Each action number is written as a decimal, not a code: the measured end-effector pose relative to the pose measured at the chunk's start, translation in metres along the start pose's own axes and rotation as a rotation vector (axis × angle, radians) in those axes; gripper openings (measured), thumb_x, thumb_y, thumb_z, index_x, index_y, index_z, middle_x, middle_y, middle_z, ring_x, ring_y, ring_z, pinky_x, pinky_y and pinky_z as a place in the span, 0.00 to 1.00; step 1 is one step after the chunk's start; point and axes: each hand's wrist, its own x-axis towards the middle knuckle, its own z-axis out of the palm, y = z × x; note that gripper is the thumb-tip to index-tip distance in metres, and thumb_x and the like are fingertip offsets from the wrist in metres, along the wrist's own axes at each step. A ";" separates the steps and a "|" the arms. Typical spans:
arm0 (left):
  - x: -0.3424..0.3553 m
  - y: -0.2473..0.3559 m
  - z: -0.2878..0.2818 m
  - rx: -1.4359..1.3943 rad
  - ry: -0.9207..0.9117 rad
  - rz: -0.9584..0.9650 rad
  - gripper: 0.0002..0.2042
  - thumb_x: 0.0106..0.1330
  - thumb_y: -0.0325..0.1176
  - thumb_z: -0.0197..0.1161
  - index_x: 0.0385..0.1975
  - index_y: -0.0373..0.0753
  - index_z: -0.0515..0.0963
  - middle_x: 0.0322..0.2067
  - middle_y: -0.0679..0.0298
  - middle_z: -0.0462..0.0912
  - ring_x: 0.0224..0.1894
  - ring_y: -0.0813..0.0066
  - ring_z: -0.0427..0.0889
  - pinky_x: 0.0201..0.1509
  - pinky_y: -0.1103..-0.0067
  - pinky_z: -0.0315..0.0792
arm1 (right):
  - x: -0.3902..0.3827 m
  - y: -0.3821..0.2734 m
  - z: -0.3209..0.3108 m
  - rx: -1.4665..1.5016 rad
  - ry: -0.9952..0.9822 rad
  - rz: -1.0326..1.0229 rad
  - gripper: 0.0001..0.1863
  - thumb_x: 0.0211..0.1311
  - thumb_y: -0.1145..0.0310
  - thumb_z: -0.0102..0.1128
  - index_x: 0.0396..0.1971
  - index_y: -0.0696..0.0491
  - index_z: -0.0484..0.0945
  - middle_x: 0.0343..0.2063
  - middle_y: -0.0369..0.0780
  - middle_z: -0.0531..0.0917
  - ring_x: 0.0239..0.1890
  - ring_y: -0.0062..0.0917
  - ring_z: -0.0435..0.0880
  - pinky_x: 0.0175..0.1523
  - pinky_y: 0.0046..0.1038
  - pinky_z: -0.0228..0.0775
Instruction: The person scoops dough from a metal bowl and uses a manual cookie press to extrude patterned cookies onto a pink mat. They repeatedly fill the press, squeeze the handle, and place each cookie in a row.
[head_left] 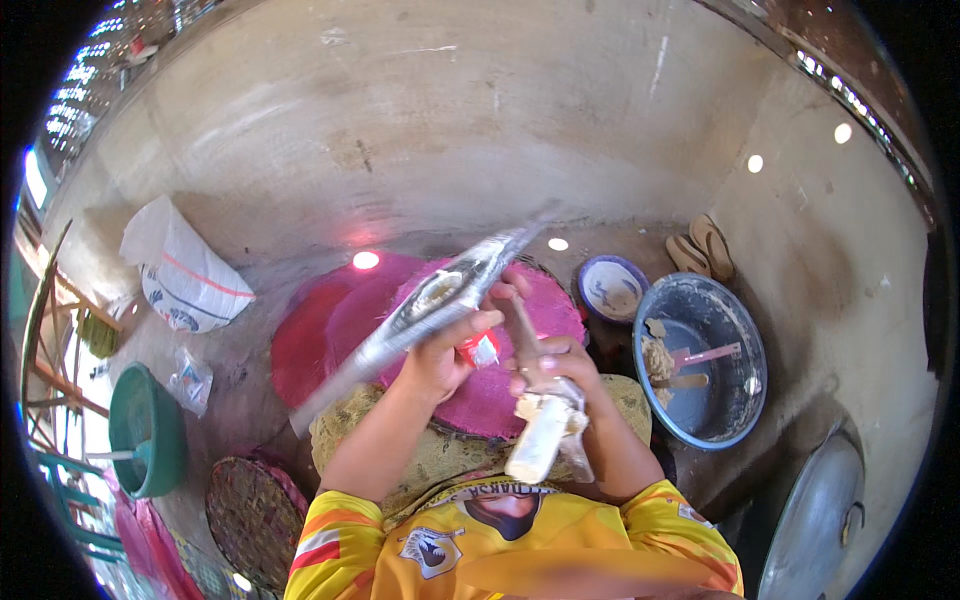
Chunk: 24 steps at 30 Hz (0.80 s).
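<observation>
A thin, shiny metal sheet (395, 338) is tilted diagonally in front of me, blurred, with a lump of pale dough (437, 292) near its middle. My left hand (440, 362) grips its near edge. Against that hand is a small red and white object (480, 350), its kind unclear. My right hand (565, 362) is closed around a flat, brownish stick-like tool (522, 335). Below that hand hangs a pale, blocky piece (538, 440) smeared with dough; whether it belongs to the tool I cannot tell. Beneath both hands lies a round pink mat (480, 400).
At the right, a blue basin (745, 395) holds dough and two handled tools, beside a purple-rimmed bowl (612, 290) and sandals (700, 248). A metal lid (820, 520) leans at lower right. Leftward are a white sack (190, 275), a green tub (145, 430) and a woven tray (255, 520).
</observation>
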 end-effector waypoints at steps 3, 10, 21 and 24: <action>-0.013 0.023 -0.035 0.875 0.241 -0.071 0.21 0.40 0.21 0.71 0.38 0.35 0.74 0.38 0.60 0.77 0.40 0.73 0.77 0.46 0.72 0.73 | 0.008 -0.001 -0.011 0.240 -0.113 -0.173 0.27 0.47 0.61 0.55 0.43 0.67 0.69 0.27 0.48 0.79 0.24 0.32 0.80 0.30 0.31 0.76; -0.041 0.009 -0.059 1.416 -0.077 0.397 0.24 0.35 0.35 0.74 0.35 0.38 0.75 0.34 0.62 0.79 0.37 0.69 0.78 0.49 0.71 0.67 | 0.032 0.005 0.007 0.299 0.475 -0.242 0.29 0.52 0.66 0.54 0.57 0.49 0.60 0.28 0.38 0.73 0.24 0.22 0.74 0.29 0.23 0.71; -0.052 0.015 -0.045 1.689 -0.464 0.479 0.08 0.42 0.32 0.58 0.23 0.39 0.72 0.22 0.63 0.74 0.25 0.69 0.77 0.43 0.75 0.63 | -0.009 0.014 0.064 -1.279 0.178 -1.170 0.35 0.46 0.76 0.57 0.58 0.61 0.57 0.35 0.43 0.76 0.33 0.31 0.74 0.39 0.31 0.67; -0.056 0.011 -0.045 1.704 -0.472 0.398 0.07 0.43 0.32 0.58 0.23 0.40 0.72 0.20 0.63 0.74 0.24 0.68 0.76 0.44 0.73 0.63 | 0.004 0.023 0.075 -1.005 0.300 -1.067 0.37 0.47 0.74 0.58 0.59 0.61 0.54 0.43 0.47 0.73 0.43 0.36 0.73 0.48 0.33 0.66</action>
